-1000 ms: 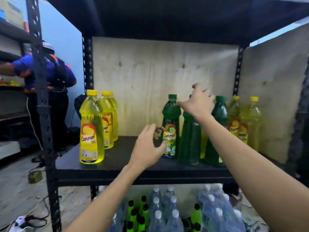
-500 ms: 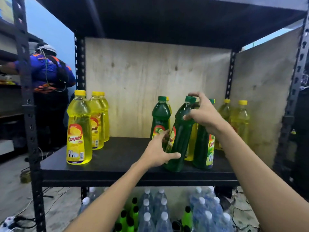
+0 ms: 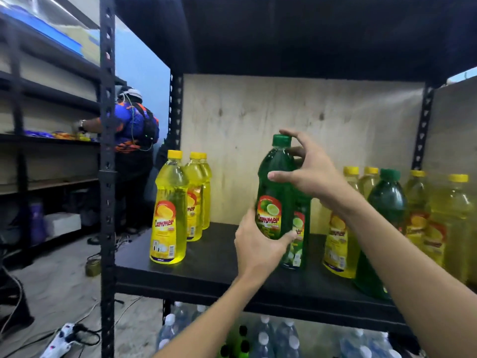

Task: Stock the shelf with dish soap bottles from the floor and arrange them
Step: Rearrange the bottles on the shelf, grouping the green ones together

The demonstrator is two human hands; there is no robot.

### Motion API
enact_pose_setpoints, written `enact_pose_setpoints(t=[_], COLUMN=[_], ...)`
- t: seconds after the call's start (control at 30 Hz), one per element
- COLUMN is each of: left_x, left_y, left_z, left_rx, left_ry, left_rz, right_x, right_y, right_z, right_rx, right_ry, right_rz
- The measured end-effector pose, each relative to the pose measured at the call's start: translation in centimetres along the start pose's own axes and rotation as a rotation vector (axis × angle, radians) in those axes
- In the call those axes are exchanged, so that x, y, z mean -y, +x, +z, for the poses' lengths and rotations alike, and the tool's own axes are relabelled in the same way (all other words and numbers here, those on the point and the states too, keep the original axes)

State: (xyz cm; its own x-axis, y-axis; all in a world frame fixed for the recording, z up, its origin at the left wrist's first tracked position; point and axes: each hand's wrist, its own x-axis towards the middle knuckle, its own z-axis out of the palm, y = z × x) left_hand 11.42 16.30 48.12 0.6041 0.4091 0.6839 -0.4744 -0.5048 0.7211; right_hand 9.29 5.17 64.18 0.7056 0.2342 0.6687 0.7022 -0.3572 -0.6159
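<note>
A green dish soap bottle [image 3: 275, 187] with a lime label is lifted above the black shelf board [image 3: 211, 257]. My left hand [image 3: 258, 244] grips its lower body and my right hand [image 3: 307, 174] holds its shoulder near the green cap. Directly behind it a second green bottle [image 3: 299, 236] stands on the shelf. Three yellow bottles [image 3: 169, 215] stand in a row at the left. At the right stand several yellow bottles [image 3: 338, 244] and another green bottle [image 3: 384, 210], partly hidden by my right forearm.
The black upright post [image 3: 107, 177] frames the shelf's left side, with a plywood back panel [image 3: 258, 120] behind. Water bottles [image 3: 268, 337] fill the level below. Another person [image 3: 134, 140] works at a shelf to the left. A power strip [image 3: 62, 337] and cables lie on the floor.
The green bottle, tilted on the shelf half a second ago, is now lifted upright in both hands and moved left. The camera has moved closer and turned left.
</note>
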Motion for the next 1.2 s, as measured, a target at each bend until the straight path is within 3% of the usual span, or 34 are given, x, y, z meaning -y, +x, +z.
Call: enact_pose_setpoints(t=[0.2, 0.53, 0.87, 0.97, 1.03, 1.1, 1.13, 1.2], left_x=[5.6, 15.0, 15.4, 13.8, 12.2, 10.3, 9.4, 7.3], left_y=[9.4, 15.5, 15.8, 14.9, 13.3, 11.2, 10.3, 8.2], left_z=[2.0, 7.7, 7.9, 7.2, 6.6, 5.6, 5.2, 4.5], left_rx=[-0.118, 0.009, 0.086, 0.156, 0.133, 0.102, 0.132, 0.345], left_ry=[0.139, 0.215, 0.256, 0.259, 0.259, 0.181, 0.067, -0.213], left_rz=[-0.165, -0.291, -0.293, -0.375, -0.372, -0.250, -0.201, -0.192], right_x=[-1.9, -11.6, -11.7, -8.9, -6.5, -4.7, -4.2, -4.2], right_y=[9.9, 18.1, 18.7, 17.2, 15.4, 12.8, 11.2, 7.9], right_z=[8.1, 14.1, 14.3, 12.8, 10.4, 7.5, 6.0, 3.2], right_rx=[0.065, 0.118, 0.176, 0.238, 0.196, 0.056, -0.046, -0.273], right_ry=[-0.099, -0.186, -0.305, -0.368, -0.336, -0.373, -0.433, -0.539], right_rz=[0.052, 0.209, 0.283, 0.308, 0.222, 0.061, -0.022, -0.110])
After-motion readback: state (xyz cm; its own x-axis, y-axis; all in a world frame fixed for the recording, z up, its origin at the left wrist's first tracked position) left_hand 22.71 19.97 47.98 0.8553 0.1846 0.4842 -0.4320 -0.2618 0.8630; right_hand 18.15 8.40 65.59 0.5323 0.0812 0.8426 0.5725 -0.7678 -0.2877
